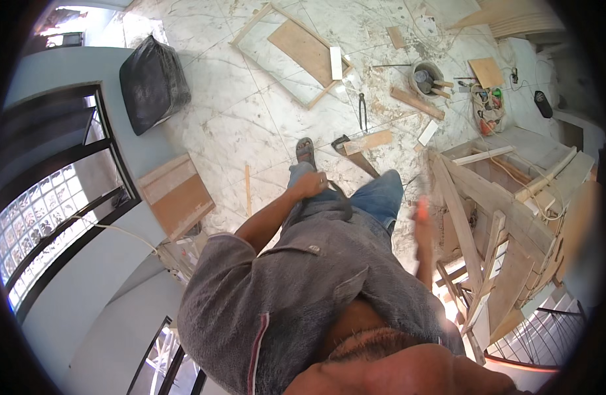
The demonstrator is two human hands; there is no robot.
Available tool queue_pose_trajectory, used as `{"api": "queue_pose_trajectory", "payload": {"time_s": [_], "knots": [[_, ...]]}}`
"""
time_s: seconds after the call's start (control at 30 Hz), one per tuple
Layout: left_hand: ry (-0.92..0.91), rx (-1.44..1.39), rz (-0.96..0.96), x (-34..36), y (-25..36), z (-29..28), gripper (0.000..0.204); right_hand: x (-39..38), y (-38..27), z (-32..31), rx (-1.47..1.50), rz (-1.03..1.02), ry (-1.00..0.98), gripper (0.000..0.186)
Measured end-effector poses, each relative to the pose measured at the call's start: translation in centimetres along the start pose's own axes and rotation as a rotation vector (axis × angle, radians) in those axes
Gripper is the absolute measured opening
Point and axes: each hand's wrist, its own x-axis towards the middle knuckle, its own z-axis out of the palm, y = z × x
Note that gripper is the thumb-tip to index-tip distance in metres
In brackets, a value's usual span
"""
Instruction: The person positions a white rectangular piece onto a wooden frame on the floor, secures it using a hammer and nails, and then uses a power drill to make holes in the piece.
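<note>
Your left hand rests closed at the jeans pocket on your raised thigh; right hand is blurred beside the wooden frame, grip unreadable. Steady your footing before reaching.

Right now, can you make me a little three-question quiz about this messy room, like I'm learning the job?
1. True or false: the left hand rests at the hip of the grey shirt.
2. What lies on the floor by the sandal? A) a handsaw B) a ladder C) a broom
3. What colour is the big sack by the wall?

Key: 1 true. 2 A. 3 black.
</note>
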Motion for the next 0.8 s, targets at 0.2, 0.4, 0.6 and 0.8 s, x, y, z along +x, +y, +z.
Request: {"api": "queue_pose_trajectory", "payload": {"time_s": [0.2,0.4,0.6,0.8], "knots": [[-0.138,-0.068,-0.124,-7.0,-2.1,-6.0,0.028,1.1,-9.9,9.9,-0.309,-0.073,-0.070,0.029],[-0.060,-0.119,-0.195,-7.4,-1.5,-13.7,0.031,4.4,-10.0,12.1,-0.150,0.083,-0.335,0.024],[0.096,-0.495,-0.475,-1.8,-3.9,-19.2,0.027,17.5,-5.8,12.9,-0.078,0.093,-0.230,0.022],[0.406,0.414,0.376,21.6,-24.7,-22.3,0.030,50.3,6.0,20.8,-0.334,0.088,0.239,0.027]]}}
